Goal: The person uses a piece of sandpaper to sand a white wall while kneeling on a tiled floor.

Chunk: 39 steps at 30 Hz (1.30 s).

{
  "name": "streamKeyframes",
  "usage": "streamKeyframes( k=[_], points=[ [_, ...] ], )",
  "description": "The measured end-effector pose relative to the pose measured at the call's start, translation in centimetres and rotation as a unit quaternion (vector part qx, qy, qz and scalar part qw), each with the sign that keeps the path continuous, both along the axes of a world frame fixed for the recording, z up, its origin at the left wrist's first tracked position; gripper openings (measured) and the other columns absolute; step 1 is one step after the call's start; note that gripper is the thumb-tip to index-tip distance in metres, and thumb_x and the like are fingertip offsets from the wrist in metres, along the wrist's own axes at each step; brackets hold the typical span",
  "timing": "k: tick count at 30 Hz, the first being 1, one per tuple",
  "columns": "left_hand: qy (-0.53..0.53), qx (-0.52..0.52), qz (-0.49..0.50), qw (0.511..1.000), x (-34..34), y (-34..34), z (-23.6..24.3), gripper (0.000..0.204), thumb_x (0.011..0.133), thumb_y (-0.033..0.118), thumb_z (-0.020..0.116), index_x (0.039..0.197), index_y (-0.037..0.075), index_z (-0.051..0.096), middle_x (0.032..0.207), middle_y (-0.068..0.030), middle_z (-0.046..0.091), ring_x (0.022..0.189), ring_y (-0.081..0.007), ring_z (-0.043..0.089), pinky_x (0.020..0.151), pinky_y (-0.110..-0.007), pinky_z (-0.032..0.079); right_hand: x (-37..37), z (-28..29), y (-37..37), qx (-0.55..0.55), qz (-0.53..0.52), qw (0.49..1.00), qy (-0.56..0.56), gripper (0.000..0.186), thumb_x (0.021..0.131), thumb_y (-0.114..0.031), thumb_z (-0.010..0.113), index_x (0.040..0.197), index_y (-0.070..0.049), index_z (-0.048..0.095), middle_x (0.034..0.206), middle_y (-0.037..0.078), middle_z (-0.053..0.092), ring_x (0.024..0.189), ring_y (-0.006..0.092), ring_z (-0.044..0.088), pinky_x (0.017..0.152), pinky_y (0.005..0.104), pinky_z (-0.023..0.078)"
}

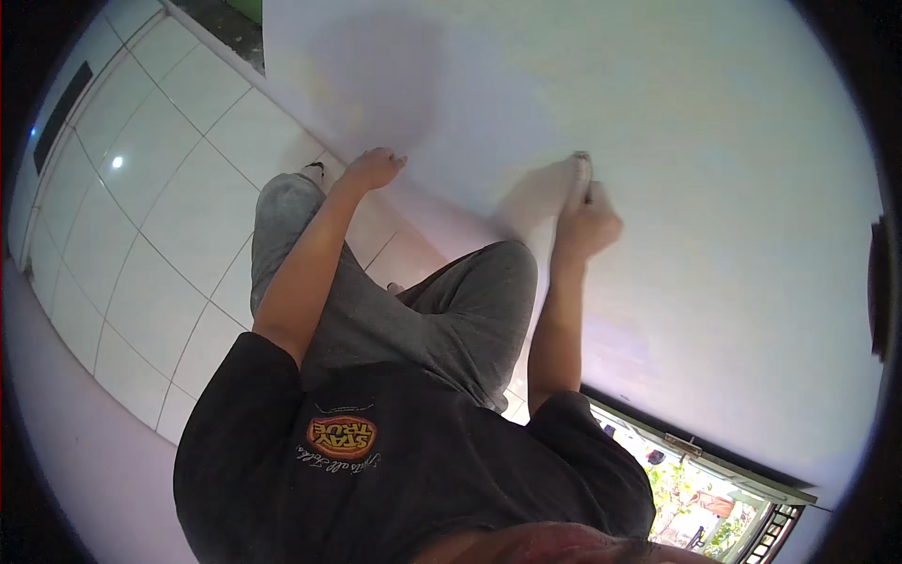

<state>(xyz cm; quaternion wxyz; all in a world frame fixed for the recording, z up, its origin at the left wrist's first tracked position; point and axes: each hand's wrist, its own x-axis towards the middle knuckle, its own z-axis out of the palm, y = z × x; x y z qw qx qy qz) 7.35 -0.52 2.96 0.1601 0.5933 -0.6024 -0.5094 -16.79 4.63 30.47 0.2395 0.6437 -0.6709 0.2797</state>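
Note:
My right hand [590, 227] is closed around a narrow, whitish, brush-like tool [580, 179]. The tool points up, its darker tip at or close to the pale wall [714, 216]; whether it touches, I cannot tell. A shadow of the hand and tool falls on the wall to their left. My left hand [376, 169] is curled closed above my bent knee, near the foot of the wall. Its fingers hide whatever may be inside them.
White floor tiles [169, 244] with dark grout run along the left. My legs in grey trousers [385, 320] are bent close to the wall. At the lower right, a bright opening [695, 489] with a dark frame shows greenery outside. A dark object [880, 287] sits at the right edge.

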Motion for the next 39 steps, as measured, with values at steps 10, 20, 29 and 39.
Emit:
streamKeyframes(
  k=[10,20,29,39],
  points=[
    [-0.081,-0.094,-0.100,0.987,0.6,-0.2,-2.1,0.055,0.100,0.049,0.047,0.123,0.001,0.060,0.130,-0.0225,0.060,0.122,-0.0397,0.056,0.104,-0.050,0.043,1.5,0.2,0.0,0.027,0.040,0.999,0.013,0.030,0.093,-0.039,0.069,0.078,-0.015,0.076,0.060,0.008,0.064,0.046,0.0270,0.062,0.044,0.0365,0.046],
    [-0.041,-0.048,-0.038,0.997,0.2,-0.2,-4.2,0.055,0.100,0.049,0.046,0.119,0.001,0.065,0.127,-0.0225,0.063,0.124,-0.0402,0.056,0.104,-0.050,0.044,1.2,-5.2,-0.5,0.062,0.056,0.991,0.100,0.043,0.095,-0.042,0.066,0.065,-0.011,0.068,0.057,0.012,0.063,0.048,0.0332,0.062,0.047,0.0416,0.048],
    [-0.058,-0.037,-0.065,0.996,-1.6,-0.6,0.8,0.060,0.101,0.051,0.042,0.126,-0.001,0.060,0.132,-0.0232,0.059,0.126,-0.0406,0.054,0.107,-0.049,0.042,-1.6,-11.4,-0.4,0.060,0.086,0.977,0.183,0.039,0.094,-0.036,0.069,0.064,-0.012,0.067,0.053,0.010,0.061,0.041,0.0259,0.057,0.041,0.0350,0.043],
    [-0.050,-0.076,-0.048,0.995,-2.3,-1.3,-2.4,0.058,0.100,0.050,0.046,0.121,-0.002,0.063,0.132,-0.0238,0.059,0.126,-0.0410,0.054,0.108,-0.049,0.041,-1.4,-9.7,-0.4,0.013,0.044,0.992,0.117,0.036,0.095,-0.036,0.067,0.067,-0.013,0.069,0.055,0.010,0.062,0.044,0.0273,0.060,0.043,0.0378,0.045]
  ],
)
